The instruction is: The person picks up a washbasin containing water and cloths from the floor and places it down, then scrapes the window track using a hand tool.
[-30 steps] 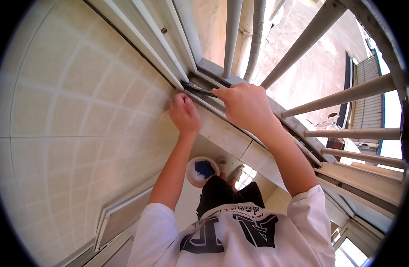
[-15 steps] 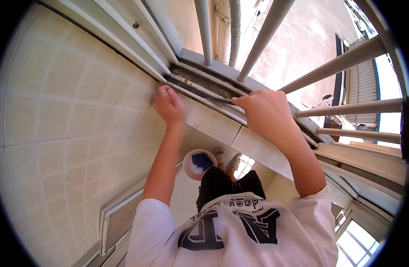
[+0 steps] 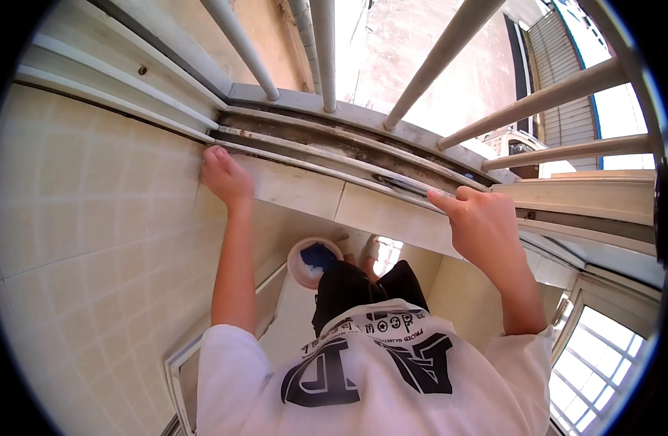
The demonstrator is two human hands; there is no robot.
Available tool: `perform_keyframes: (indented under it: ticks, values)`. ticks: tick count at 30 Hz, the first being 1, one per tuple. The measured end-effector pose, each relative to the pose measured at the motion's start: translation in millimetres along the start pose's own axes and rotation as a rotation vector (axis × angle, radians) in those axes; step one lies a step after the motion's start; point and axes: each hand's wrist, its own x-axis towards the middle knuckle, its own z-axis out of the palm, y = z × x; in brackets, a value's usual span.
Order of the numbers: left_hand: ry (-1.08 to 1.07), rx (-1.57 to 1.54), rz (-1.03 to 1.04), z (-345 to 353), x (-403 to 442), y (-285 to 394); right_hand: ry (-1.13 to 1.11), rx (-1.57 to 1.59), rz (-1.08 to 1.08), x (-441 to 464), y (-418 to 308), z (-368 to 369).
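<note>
My right hand (image 3: 486, 221) is closed around a thin, dark, blurred tool (image 3: 401, 183), its exact kind unclear. The tool's far end lies in the window track (image 3: 312, 154), a set of pale rails with dark grime in the grooves. One finger of that hand stretches along the tool toward the rail. At the other end of the sill, my left hand (image 3: 228, 176) makes a fist against the tiled corner, just below the front rail. Nothing shows in its curled fingers. Between the two hands runs the tiled sill (image 3: 297, 187).
Metal bars (image 3: 421, 65) stand just beyond the track. A tiled wall (image 3: 94, 196) closes off the left. On the floor below, a pink basin (image 3: 296, 272) holds a blue cloth (image 3: 318, 256) and something white, beside my feet. A window sash (image 3: 581, 207) stands at right.
The view has swung, showing more of the track's right part. My right hand and the tool have slid rightward along the rail. My left fist stays at the corner.
</note>
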Motion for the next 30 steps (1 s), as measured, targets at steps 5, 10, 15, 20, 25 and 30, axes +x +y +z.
perform_keyframes:
  ticks: [5,10,15,20,25,30]
  values:
    - [0.004,-0.006,0.016,-0.8,1.5,0.8,-0.013,-0.053,0.069,-34.1,9.0,-7.1]
    - [0.012,0.003,0.027,1.5,0.3,-2.8,0.038,0.001,0.102,-46.1,15.2,-0.5]
    - [-0.001,-0.034,0.009,-2.8,2.2,0.6,0.147,0.104,0.015,-20.3,2.7,36.6]
    - [-0.012,-0.046,0.009,-2.7,3.3,1.8,0.214,0.206,-0.107,45.9,-20.8,54.2]
    - [0.036,-0.02,0.045,-3.5,3.2,5.5,0.261,0.258,-0.215,115.2,-63.7,68.7]
    - [0.014,-0.075,0.021,-2.6,1.5,2.8,0.308,0.406,-0.158,130.1,-77.7,59.9]
